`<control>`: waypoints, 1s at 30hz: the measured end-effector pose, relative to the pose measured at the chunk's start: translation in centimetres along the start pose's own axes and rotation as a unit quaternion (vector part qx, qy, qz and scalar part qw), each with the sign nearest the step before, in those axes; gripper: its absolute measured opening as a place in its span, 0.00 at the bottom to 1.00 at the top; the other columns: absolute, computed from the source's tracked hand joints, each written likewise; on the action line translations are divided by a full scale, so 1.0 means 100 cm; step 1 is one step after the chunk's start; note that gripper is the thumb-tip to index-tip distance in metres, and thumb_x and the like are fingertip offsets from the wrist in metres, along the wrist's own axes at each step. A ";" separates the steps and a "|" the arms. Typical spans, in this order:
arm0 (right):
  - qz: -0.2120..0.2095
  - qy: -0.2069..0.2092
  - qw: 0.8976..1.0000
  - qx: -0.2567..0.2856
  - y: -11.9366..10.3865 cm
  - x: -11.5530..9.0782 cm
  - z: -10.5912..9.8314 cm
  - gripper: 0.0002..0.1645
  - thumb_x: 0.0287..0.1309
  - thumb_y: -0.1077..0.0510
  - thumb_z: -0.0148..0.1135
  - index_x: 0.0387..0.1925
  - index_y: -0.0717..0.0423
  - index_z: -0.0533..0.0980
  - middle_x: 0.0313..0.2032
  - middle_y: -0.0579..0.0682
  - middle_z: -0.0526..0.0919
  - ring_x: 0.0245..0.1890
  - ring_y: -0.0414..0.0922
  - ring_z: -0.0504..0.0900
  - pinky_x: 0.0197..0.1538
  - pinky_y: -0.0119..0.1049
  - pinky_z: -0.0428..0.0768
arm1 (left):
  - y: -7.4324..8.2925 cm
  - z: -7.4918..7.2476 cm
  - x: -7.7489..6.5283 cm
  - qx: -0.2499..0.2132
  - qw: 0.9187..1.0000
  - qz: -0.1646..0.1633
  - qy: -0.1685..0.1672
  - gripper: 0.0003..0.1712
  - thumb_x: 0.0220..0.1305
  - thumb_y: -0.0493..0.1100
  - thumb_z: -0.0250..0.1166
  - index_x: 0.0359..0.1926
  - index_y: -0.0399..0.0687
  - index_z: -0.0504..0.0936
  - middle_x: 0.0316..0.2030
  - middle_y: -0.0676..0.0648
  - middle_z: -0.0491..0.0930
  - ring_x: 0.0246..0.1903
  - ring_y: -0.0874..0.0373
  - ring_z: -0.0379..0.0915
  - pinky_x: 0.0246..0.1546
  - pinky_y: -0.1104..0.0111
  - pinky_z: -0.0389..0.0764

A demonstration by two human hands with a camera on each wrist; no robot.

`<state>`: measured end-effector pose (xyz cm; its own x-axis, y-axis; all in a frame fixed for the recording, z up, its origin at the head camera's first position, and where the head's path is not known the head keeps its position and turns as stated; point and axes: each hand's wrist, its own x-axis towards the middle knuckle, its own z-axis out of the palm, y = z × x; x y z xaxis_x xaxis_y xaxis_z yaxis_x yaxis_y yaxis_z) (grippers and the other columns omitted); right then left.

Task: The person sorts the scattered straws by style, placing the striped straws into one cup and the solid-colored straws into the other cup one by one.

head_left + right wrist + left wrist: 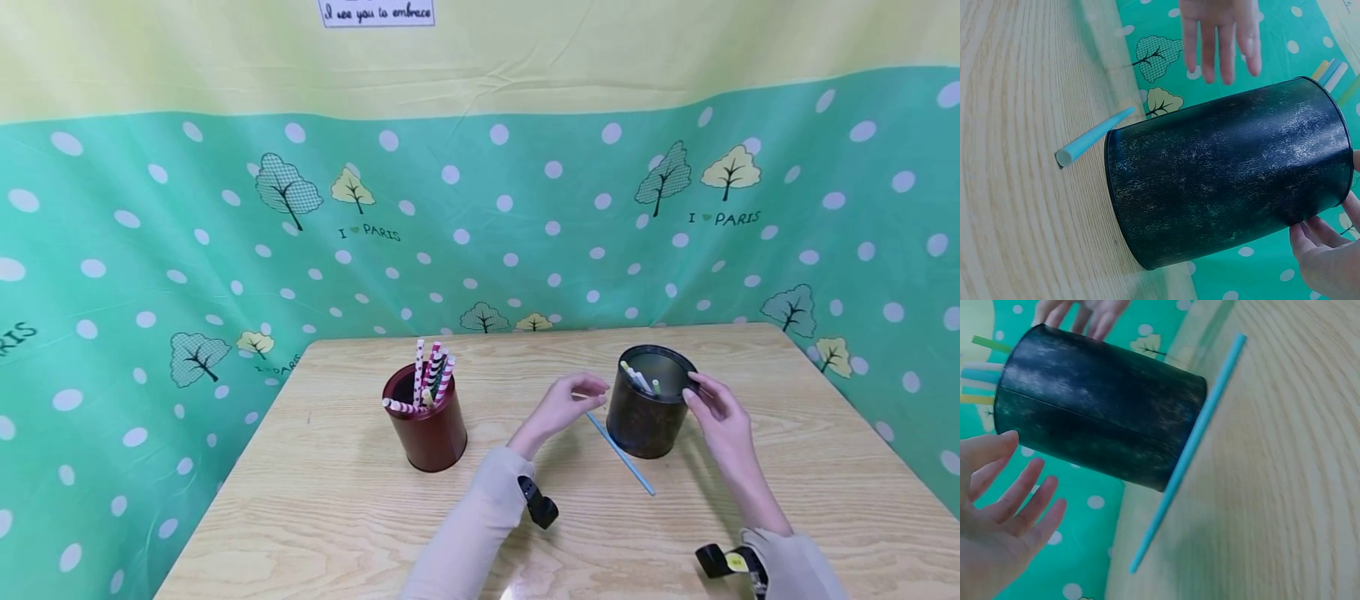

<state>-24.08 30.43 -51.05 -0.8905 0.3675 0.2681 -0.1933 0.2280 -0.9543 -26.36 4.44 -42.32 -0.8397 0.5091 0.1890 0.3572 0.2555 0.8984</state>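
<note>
A dark, mottled round canister stands upright on the right half of the table, several pale and coloured paper straws leaning inside it. My right hand holds the canister's rim at its right side, thumb and fingers at the edge. On the other side, my left hand hovers with loosely spread fingers and nothing in them; its thumb tip overlaps the rim in the left wrist view. A light blue straw lies on the tabletop, slanting past the canister's base.
To the left stands a dark red canister full of patterned paper straws, pink, white and green-black. The wooden table ends at a green dotted curtain behind and at the sides.
</note>
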 end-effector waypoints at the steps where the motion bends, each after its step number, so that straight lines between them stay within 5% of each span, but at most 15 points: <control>1: 0.000 -0.001 1.000 -0.002 -0.001 0.000 0.000 0.26 0.54 0.48 0.56 0.56 0.44 0.68 0.57 0.46 0.66 0.56 0.37 0.64 0.48 0.15 0.65 | -0.002 0.000 0.000 0.004 1.000 -0.005 -0.002 0.11 0.57 0.36 0.59 0.43 0.39 0.78 0.40 0.47 0.78 0.39 0.63 0.72 0.40 0.76 0.71; 17: 0.001 -0.004 1.000 -0.008 -0.002 -0.001 0.000 0.27 0.54 0.48 0.56 0.57 0.44 0.68 0.57 0.46 0.66 0.56 0.37 0.65 0.47 0.15 0.65 | -0.022 0.006 -0.001 0.106 0.991 -0.030 -0.072 0.12 0.57 0.34 0.58 0.43 0.43 0.78 0.45 0.50 0.76 0.46 0.61 0.69 0.45 0.73 0.69; 23: 0.003 -0.002 1.000 -0.015 -0.002 -0.001 0.001 0.27 0.54 0.47 0.56 0.57 0.43 0.68 0.57 0.45 0.66 0.56 0.37 0.64 0.47 0.15 0.65 | -0.029 0.006 -0.001 0.145 0.986 -0.012 -0.087 0.13 0.56 0.34 0.59 0.44 0.43 0.78 0.46 0.48 0.76 0.50 0.60 0.67 0.50 0.70 0.66; 30: 0.003 0.001 1.000 -0.018 -0.003 -0.002 0.000 0.26 0.54 0.47 0.55 0.56 0.42 0.68 0.57 0.45 0.66 0.56 0.37 0.64 0.47 0.15 0.65 | -0.030 0.007 -0.002 0.147 0.982 -0.044 -0.106 0.15 0.56 0.33 0.59 0.47 0.44 0.77 0.49 0.48 0.74 0.49 0.57 0.67 0.43 0.74 0.68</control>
<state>-23.90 30.27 -50.82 -0.8911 0.3702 0.2626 -0.1727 0.2584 -0.9505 -27.03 4.16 -45.36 -0.7799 0.6259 0.0001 0.4155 0.5176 0.7480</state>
